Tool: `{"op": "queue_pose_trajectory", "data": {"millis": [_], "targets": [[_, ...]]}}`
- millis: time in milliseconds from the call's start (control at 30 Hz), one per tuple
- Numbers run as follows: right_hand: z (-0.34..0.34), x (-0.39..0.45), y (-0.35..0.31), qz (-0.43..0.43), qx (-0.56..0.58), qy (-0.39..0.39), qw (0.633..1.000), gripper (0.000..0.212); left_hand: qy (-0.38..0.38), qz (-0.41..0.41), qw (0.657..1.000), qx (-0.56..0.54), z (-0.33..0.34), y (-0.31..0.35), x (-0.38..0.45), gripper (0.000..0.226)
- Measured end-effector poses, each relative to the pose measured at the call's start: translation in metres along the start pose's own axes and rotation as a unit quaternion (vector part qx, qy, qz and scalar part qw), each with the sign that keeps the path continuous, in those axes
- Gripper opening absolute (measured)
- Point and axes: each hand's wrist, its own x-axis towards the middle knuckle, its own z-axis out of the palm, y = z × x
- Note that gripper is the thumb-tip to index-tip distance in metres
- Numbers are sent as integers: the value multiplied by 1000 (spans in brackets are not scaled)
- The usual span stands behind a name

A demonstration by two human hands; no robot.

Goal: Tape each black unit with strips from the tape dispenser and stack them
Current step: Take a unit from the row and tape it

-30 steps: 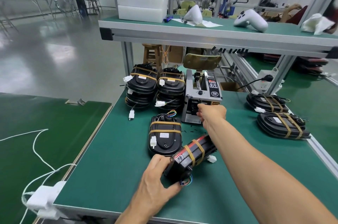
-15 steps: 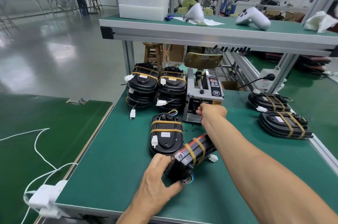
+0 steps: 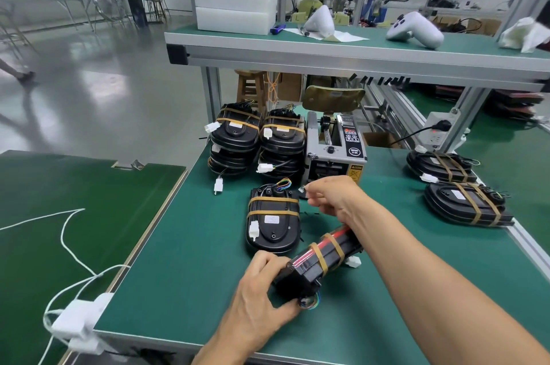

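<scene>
Fingers (image 3: 309, 193) pinch a tape strip (image 3: 301, 189) near the yellow-labelled tape dispenser (image 3: 334, 153).

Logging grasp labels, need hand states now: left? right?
Left hand: grips the black plastic unit banded with tan tape, tilted on edge.
Right hand: pinches a small tape strip.

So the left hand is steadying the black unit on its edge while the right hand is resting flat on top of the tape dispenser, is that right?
Not quite. The left hand does hold the black unit on its edge, but the head view shows the right hand in front of the tape dispenser, not on top of it, its fingers pinched on what looks like a small strip.
</scene>
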Motion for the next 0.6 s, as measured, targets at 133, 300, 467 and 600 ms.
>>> {"op": "queue_pose_trajectory", "data": {"millis": [133, 300, 467, 600], "targets": [[-15, -14, -3, -65, 11, -6, 998, 13, 3, -1, 1000, -4, 0, -1, 0, 50], [-39, -47, 0, -159, -1, -24, 987, 9, 9, -2, 1000, -6, 2, -3, 0, 43], [-60, -81, 16, -192, 47, -30, 980, 11, 16, 16, 1000, 2, 4, -6, 2, 40], [-70, -98, 40, -224, 31, 54, 973, 16, 17, 12, 1000, 19, 4, -8, 1, 35]]}}
